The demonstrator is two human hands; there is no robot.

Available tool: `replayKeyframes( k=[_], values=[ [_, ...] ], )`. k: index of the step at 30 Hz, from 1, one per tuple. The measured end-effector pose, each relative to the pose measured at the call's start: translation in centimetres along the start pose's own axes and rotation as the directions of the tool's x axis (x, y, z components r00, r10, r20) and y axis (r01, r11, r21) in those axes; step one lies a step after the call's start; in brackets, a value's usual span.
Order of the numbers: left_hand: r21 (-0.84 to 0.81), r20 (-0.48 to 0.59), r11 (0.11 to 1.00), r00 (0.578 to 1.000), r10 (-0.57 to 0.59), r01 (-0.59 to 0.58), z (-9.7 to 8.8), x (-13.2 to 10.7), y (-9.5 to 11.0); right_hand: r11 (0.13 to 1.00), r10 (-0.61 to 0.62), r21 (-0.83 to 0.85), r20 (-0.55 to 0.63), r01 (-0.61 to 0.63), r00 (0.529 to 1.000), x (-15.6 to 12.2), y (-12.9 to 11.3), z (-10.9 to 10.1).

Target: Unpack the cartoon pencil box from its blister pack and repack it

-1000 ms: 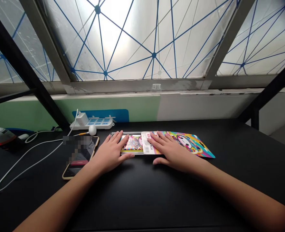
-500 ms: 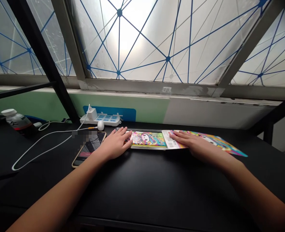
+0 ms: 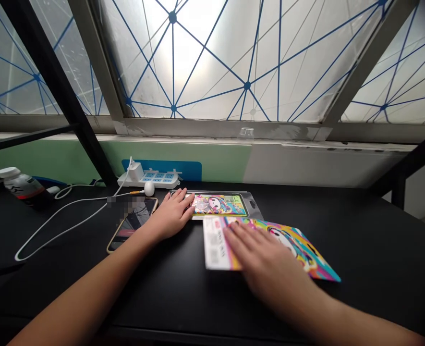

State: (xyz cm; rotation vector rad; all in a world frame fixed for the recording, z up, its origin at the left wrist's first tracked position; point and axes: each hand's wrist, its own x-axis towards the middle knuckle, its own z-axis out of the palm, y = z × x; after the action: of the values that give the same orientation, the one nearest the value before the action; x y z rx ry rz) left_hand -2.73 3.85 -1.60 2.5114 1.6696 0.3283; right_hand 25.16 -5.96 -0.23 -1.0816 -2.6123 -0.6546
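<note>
My left hand (image 3: pixel 172 214) lies with its fingers spread over the left end of a clear plastic package (image 3: pixel 256 206). Inside that package shows a colourful cartoon-printed pack (image 3: pixel 219 205). Nearer to me, my right hand (image 3: pixel 266 259) is on a bright printed card (image 3: pixel 215 245) with a white strip at its left end. Its fingers stretch across the card's top face; the thumb is out of sight, apparently under the card. The card's far edge comes close to the package's near edge. Just left of my left hand lies a phone (image 3: pixel 126 229).
A white power strip (image 3: pixel 158 180) with a charger (image 3: pixel 136 171) stands against the wall. Its white cable (image 3: pixel 35 235) loops over the black desk (image 3: pixel 169 298). A bottle with a white cap (image 3: pixel 21 187) stands at the left. Black frame posts (image 3: pixel 59 86) rise at both sides.
My right hand has brought the printed card toward me and leftward, off the package. The right end of the plastic package now shows. My left hand has stayed on the package.
</note>
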Motion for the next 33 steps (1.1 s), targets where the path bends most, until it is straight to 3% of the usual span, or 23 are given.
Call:
replayKeyframes(
  k=[3, 5, 8, 12, 17, 19, 22, 24, 26, 28, 30, 33],
  values=[
    [0.006, -0.014, 1.000, 1.000, -0.005, 0.005, 0.1, -0.1, 0.2, 0.985, -0.122, 0.130, 0.027, 0.117, 0.992, 0.1, -4.5, 1.5],
    [0.008, -0.021, 1.000, 1.000, -0.006, 0.006, 0.1, -0.2, 0.5, 0.957, -0.151, 0.265, 0.121, 0.115, 0.981, 1.0, -5.7, 2.2],
    [0.011, -0.030, 1.000, 1.000, 0.004, -0.004, 0.2, -0.3, 0.9, 0.874, -0.161, 0.485, 0.280, 0.006, 0.946, 3.5, -5.4, 2.5],
    [-0.007, -0.031, 0.998, 0.998, 0.060, -0.060, 0.2, -0.5, 1.3, 0.718, -0.214, 0.692, 0.319, -0.073, 0.923, 5.8, -3.3, 2.8],
    [-0.027, -0.054, 0.993, 0.992, 0.117, -0.119, 0.1, -0.8, 1.2, 0.676, -0.182, 0.737, 0.154, 0.010, 0.971, 5.3, -2.5, 3.3],
    [-0.033, -0.065, 0.993, 0.991, 0.115, -0.117, 0.0, -0.8, 1.1, 0.705, -0.157, 0.700, 0.001, 0.112, 0.988, 5.0, -2.3, 3.5],
    [-0.049, -0.096, 0.993, 0.990, 0.103, -0.109, -0.3, -0.8, 1.1, 0.804, -0.119, 0.553, -0.212, 0.219, 0.970, 5.2, -0.8, 3.6],
    [-0.055, -0.124, 0.992, 0.987, 0.104, -0.111, -0.6, -0.8, 1.1, 0.885, -0.024, 0.453, -0.195, 0.111, 0.981, 5.7, 1.4, 3.8],
    [-0.047, -0.128, 0.992, 0.985, 0.111, -0.118, -0.8, -0.9, 1.0, 0.914, 0.145, 0.387, -0.027, -0.124, 0.989, 6.2, 4.2, 4.3],
    [-0.033, -0.088, 0.990, 0.987, 0.133, -0.136, -0.9, -1.0, 0.8, 0.885, 0.289, 0.344, 0.120, -0.313, 0.950, 6.6, 6.9, 5.1],
    [-0.024, -0.006, 0.983, 0.984, 0.181, -0.181, -0.9, -1.2, 0.5, 0.861, 0.342, 0.336, 0.176, -0.383, 0.923, 6.6, 8.9, 6.0],
    [-0.018, 0.074, 0.976, 0.974, 0.216, -0.216, -0.8, -1.3, 0.2, 0.851, 0.338, 0.350, 0.207, -0.391, 0.918, 6.5, 10.3, 6.8]
  ],
)
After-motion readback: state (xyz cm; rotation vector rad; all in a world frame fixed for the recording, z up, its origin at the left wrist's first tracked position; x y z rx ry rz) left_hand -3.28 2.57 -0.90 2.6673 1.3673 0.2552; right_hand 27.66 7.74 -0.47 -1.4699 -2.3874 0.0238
